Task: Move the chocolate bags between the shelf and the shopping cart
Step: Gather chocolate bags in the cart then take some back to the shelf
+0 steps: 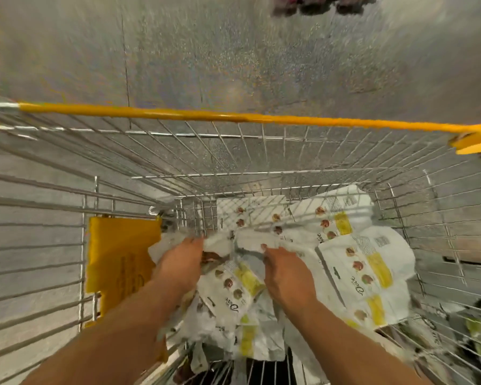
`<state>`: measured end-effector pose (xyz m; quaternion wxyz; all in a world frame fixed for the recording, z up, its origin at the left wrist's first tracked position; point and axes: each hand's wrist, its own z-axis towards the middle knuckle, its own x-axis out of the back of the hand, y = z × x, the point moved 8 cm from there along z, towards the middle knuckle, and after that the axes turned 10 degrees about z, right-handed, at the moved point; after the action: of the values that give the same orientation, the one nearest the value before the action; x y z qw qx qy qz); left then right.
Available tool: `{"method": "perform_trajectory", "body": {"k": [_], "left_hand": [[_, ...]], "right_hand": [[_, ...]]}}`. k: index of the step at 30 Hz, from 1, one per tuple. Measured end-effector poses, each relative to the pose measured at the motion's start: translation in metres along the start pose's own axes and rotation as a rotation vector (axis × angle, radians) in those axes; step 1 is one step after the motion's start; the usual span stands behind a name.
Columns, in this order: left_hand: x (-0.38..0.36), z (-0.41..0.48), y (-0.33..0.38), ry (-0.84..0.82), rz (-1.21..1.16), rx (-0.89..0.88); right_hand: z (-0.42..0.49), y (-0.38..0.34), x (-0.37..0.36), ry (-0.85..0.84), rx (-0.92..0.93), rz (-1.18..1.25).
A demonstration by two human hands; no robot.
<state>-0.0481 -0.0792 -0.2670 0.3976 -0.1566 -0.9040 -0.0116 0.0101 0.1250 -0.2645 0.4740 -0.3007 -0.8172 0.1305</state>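
Reaching down, the left hand (179, 263) and right hand (285, 276) both grip crumpled white-and-yellow plastic chocolate bags (367, 273) piled inside a yellow-railed silver wire shopping cart (233, 151) on speckled grey floor (233, 51).

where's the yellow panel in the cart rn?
Head view, left of centre: the yellow panel sits by the left wire wall of the shopping cart, just left of the left hand and the chocolate bags.

You're standing in a shop.
You look down into a wire shopping cart (233, 151) with a yellow rail (206, 115) and a yellow printed flap (120, 254); many identical Dove chocolate bags (370, 270) are heaped inside, above a speckled grey floor (233, 51).
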Motion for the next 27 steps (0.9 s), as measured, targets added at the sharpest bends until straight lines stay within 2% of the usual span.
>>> {"method": "perform_trajectory", "body": {"k": [3, 8, 12, 15, 21, 27], "left_hand": [[0.040, -0.029, 0.001, -0.017, 0.153, -0.052], [0.116, -0.091, 0.019, 0.076, 0.348, -0.166], [0.184, -0.145, 0.060, 0.160, 0.472, -0.301], [0.238, -0.193, 0.099, 0.239, 0.509, -0.384], [0.357, -0.310, 0.193, 0.577, 0.586, -0.553], [0.417, -0.415, 0.296, 0.811, 0.637, -0.706]], "right_hand": [[-0.041, 0.001, 0.037, 0.090, -0.087, 0.068], [-0.113, -0.005, 0.112, 0.209, -0.254, 0.232], [-0.182, -0.014, 0.179, 0.392, -0.326, 0.366], [-0.240, -0.018, 0.223, 0.541, -0.333, 0.378], [-0.366, -0.005, 0.327, 0.794, -0.460, 0.375], [-0.491, 0.030, 0.407, 1.030, -0.539, 0.412]]}}
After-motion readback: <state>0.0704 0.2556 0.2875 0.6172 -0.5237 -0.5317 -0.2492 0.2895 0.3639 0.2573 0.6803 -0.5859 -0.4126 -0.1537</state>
